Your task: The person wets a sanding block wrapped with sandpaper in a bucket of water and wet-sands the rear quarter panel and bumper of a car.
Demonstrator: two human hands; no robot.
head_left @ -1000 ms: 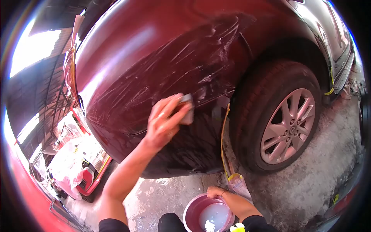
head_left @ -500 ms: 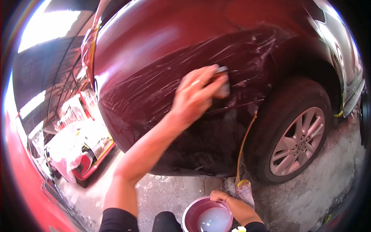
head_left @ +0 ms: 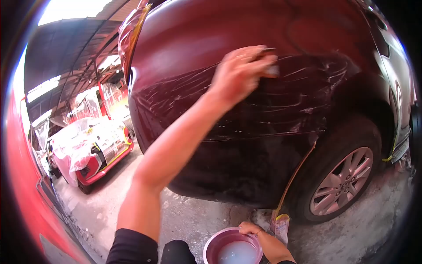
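Note:
My left hand (head_left: pixel 239 72) is up at the dark red car panel (head_left: pixel 193 53), its fingers closed round a small grey block (head_left: pixel 271 70), slightly blurred. White wet streaks cover the panel below and beside the hand. Low down, my right hand (head_left: pixel 249 229) grips the rim of a pink basin (head_left: pixel 211 244), which holds cloudy, whitish water (head_left: pixel 238 253).
A wheel (head_left: pixel 345 185) stands right of the panel. Yellowish tape (head_left: pixel 292 178) hangs by the wheel arch to a plastic piece (head_left: pixel 281 226) near the floor. Another car, partly wrapped in plastic (head_left: pixel 79 149), is at the left, behind a red surface (head_left: pixel 26 176).
My left hand has moved up and right across the panel with the block. My right hand stays on the basin rim. The view has shifted, bringing the wheel lower and farther right.

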